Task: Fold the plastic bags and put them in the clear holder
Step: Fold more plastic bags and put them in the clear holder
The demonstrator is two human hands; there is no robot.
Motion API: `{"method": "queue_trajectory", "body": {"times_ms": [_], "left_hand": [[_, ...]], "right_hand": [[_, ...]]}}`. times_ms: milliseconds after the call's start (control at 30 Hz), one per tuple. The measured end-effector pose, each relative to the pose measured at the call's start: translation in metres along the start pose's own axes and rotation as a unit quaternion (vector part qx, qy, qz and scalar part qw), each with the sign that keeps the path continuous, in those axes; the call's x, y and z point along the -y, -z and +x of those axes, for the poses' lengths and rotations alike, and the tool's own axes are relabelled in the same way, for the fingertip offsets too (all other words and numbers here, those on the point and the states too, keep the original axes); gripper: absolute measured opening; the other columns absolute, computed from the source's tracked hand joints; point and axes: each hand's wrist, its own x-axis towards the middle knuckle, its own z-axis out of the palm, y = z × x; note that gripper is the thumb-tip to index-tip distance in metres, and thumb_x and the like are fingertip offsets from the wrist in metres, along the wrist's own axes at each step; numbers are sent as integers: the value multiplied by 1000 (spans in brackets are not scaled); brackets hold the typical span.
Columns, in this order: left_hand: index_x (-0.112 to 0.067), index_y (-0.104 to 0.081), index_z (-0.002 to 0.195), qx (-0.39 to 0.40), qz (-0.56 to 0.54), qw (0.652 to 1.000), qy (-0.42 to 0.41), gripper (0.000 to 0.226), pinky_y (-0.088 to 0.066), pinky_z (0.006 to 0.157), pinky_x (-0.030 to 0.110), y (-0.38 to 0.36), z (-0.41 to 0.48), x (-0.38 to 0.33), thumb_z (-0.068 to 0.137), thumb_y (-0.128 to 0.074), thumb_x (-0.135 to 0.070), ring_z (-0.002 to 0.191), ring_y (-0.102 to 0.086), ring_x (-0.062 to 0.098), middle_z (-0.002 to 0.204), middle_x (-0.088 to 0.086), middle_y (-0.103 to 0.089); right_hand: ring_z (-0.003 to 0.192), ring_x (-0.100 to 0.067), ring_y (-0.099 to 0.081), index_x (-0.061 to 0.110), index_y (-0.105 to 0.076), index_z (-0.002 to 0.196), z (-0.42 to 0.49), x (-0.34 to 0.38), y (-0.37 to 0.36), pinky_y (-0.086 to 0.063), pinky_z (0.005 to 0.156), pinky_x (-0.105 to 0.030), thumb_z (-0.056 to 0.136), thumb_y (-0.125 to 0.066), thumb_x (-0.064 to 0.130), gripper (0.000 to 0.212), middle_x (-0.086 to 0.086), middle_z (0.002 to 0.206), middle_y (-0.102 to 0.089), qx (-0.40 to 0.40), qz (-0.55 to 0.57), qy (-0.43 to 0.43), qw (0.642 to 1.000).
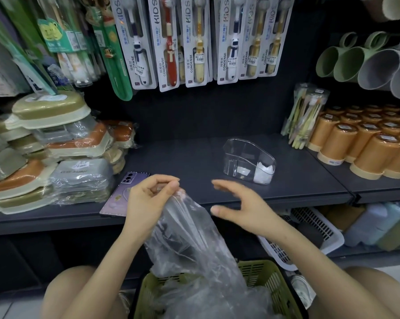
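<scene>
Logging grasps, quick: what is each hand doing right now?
Left hand: pinches the top of a plastic bag.
Right hand: open, holding nothing.

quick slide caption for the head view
Left hand pinches a plastic bag over the green basket, right hand open, clear holder on the shelf.

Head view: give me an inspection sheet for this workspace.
Surface: dark shop shelf.
Job's things: plastic bag, lower end in green basket with more bags; clear holder on shelf, white folded piece in its right compartment.
Clutter: purple phone on shelf, left.
Grips: left hand pinches bag's top; right hand open, beside it.
Cables: nothing seen.
Surroundings: hanging toothbrush packs, stacked soap boxes, orange cups.
</scene>
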Motion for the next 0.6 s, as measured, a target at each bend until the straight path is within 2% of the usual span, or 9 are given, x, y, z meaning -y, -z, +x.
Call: {"method": "queue_trajectory", "body": {"times_ms": [67, 100, 167, 233, 300, 333, 433, 533, 600], "left_hand": [[-13, -68, 84, 9, -30, 999, 1, 14, -53, 68, 18, 1, -2, -1, 74, -66, -22, 70, -70, 12, 70, 2, -73], [-12, -67, 84, 10, -38, 999, 1, 15, -54, 67, 18, 2, -3, -2, 74, -66, -23, 70, -70, 13, 69, 3, -73], [-12, -67, 84, 4, -38, 999, -3, 15, -55, 67, 20, 6, -3, -3, 74, -66, -23, 69, -70, 14, 70, 4, -73], [-11, -66, 84, -8, -36, 999, 1, 11, -55, 66, 19, 13, -3, -2, 77, -65, -19, 67, -69, 12, 69, 3, -73], [-10, -66, 84, -15, -21, 1000, 11, 4, -53, 62, 15, 22, -2, 2, 83, -63, -7, 62, -67, 6, 65, -2, -72], [-11, -66, 83, -18, 7, 1000, 9, 9, -51, 62, 13, 27, -1, 6, 85, -63, -3, 61, -66, 3, 64, -5, -72], [-20, -68, 81, -1, 118, 993, 10, 17, -46, 64, 7, 41, 4, 15, 86, -66, -3, 65, -63, -7, 67, -17, -71], [-25, -69, 91, 50, 233, 971, 14, 7, -44, 75, 10, 48, 13, 18, 88, -68, -18, 80, -64, -8, 75, -24, -70], [-27, -68, 107, 82, 318, 944, -26, 26, -40, 89, 16, 44, 14, 11, 86, -67, -43, 99, -59, -6, 95, -26, -68]], "right_hand": [[124, 5, -44, 33, -49, 136, 4, -2, -12, -31, 106, -18, 82, -73, 36, 59, 19, 134, -52, 91, -15, -3, 996], [120, 5, -49, 33, -56, 127, 6, -2, -19, -34, 106, -20, 83, -73, 35, 47, 18, 128, -57, 108, 2, -1, 994], [99, 3, -61, 32, -67, 93, 5, 0, -31, -42, 99, -22, 85, -72, 28, 10, 13, 101, -69, 94, 40, 12, 995], [86, -1, -64, 29, -65, 78, 4, -2, -36, -47, 91, -23, 88, -69, 22, 13, 8, 87, -70, 53, 55, 18, 997], [79, -6, -64, 26, -65, 79, 3, -1, -33, -52, 82, -26, 90, -66, 16, 15, 4, 83, -70, 25, 77, 19, 997], [76, -9, -64, 27, -64, 81, 3, -1, -31, -52, 78, -27, 90, -65, 13, 17, 4, 83, -70, 14, 85, 17, 996], [75, -3, -63, 30, -68, 91, 5, 2, -26, -50, 75, -18, 92, -62, 13, 18, 12, 84, -69, -11, 42, 9, 999], [76, 6, -58, 19, -73, 104, 8, 8, -23, -43, 77, -6, 93, -60, 16, 17, 16, 89, -68, -32, -53, 29, 998], [76, 2, -58, 16, -73, 106, 10, 12, -23, -45, 79, -11, 92, -62, 17, 18, 9, 90, -71, -42, -87, 47, 994]]}}
